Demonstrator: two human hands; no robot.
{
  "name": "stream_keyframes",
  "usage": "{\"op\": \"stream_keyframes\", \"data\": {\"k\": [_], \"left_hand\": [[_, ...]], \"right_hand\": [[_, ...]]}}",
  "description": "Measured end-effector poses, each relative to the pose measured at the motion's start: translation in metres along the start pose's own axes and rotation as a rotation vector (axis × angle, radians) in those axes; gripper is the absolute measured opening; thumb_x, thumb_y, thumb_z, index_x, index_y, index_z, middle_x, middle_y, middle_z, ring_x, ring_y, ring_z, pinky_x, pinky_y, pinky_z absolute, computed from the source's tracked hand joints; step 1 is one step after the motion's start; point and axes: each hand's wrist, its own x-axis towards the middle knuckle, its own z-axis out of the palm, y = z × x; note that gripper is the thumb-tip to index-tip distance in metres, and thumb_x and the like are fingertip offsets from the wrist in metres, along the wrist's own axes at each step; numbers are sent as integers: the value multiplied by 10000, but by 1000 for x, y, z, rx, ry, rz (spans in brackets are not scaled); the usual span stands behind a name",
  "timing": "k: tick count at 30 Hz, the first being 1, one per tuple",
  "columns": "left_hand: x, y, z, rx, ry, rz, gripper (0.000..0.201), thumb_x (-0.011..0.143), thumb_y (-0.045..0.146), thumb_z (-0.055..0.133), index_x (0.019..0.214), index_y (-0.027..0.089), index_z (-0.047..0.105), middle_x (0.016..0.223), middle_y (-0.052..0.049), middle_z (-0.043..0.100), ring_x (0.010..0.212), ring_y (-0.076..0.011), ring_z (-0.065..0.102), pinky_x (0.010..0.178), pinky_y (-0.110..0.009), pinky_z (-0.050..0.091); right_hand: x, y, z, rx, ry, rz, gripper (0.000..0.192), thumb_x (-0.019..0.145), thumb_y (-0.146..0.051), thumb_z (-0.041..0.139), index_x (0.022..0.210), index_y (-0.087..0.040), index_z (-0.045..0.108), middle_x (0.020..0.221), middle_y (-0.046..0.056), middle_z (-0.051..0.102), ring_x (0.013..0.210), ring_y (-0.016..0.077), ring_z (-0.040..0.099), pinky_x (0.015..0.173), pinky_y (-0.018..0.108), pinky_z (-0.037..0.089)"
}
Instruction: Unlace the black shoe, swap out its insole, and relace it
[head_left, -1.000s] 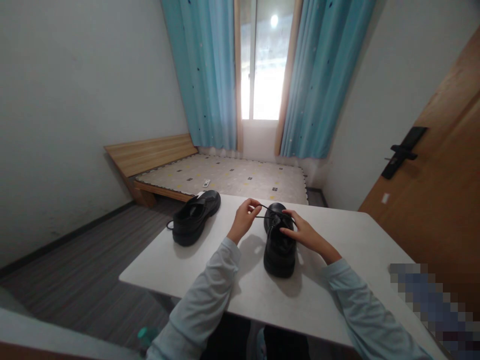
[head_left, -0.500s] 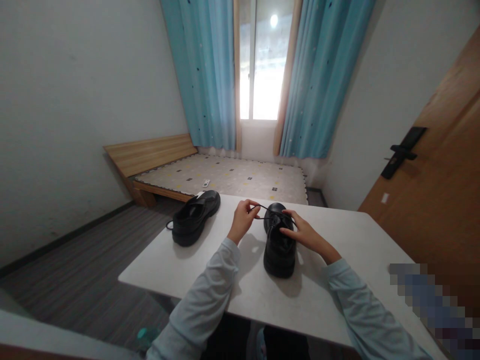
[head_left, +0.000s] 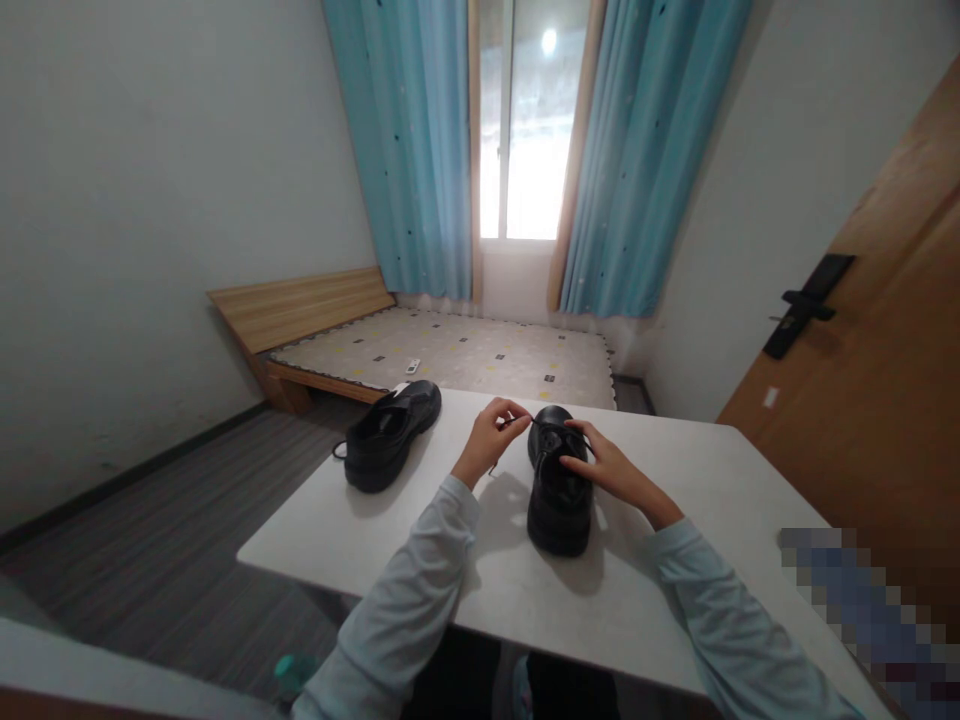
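Fingers (head_left: pixel 504 412) pinch lace (head_left: pixel 525 421); right hand (head_left: pixel 602 462) steadies shoe (head_left: pixel 559 485).

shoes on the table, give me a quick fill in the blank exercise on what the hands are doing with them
1. The left hand pinches the black ____ of the near shoe.
2. The right hand rests on that shoe's ____ side.
3. The other shoe lies at the table's ____ edge.

Missing words: lace; right; left

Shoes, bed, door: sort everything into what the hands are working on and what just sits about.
In hand: left hand pinching the lace; right hand on the near shoe.
Lying about: other shoe, table, bed, curtains, door.
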Motion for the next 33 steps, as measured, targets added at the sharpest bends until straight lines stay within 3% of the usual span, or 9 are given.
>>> {"op": "stream_keyframes", "data": {"k": [5,9,13,17,22,33], "left_hand": [[-1,1,4,-74,-150,-18,326,834,409,516,680,155,651,802,-40,601,762,-142,558,642,-228,451],[-1,-3,9,-44,-106,-58,284,841,385,508,734,170,659,802,-42,643,777,-157,594,661,-245,485],[-4,-8,15,-9,-91,-62,183,835,298,534,884,194,676,939,-49,687,857,-168,630,758,-280,515],[-7,-12,19,-10,-153,-37,253,822,266,578,1058,222,658,1138,-67,661,1025,-204,619,884,-351,504],[-8,-14,20,32,-195,-4,393,777,305,656,1166,260,624,1227,-54,633,1153,-231,566,1013,-418,426],[-8,-10,19,104,-224,28,406,758,325,688,1154,251,635,1204,-63,649,1138,-240,590,1004,-383,429]], "right_hand": [[-1,-3,0,-5,7,5,591,746,-484,633,1247,-223,459,1261,106,572,1147,281,553,993,467,416],[1,-6,-2,54,52,-8,477,815,-523,538,1193,-231,522,1209,78,614,1120,257,572,979,431,434],[5,-2,-6,87,163,-31,367,894,-483,404,1036,-227,624,1080,65,674,1050,245,605,957,430,447],[7,7,-7,113,251,4,287,829,-438,525,942,-209,655,1018,89,685,962,254,635,860,437,508],[7,14,-4,109,285,19,284,781,-460,584,862,-200,667,944,96,690,867,251,649,757,432,544],[8,12,0,142,302,23,296,775,-490,582,800,-197,623,872,79,647,789,218,625,668,367,542]]}}
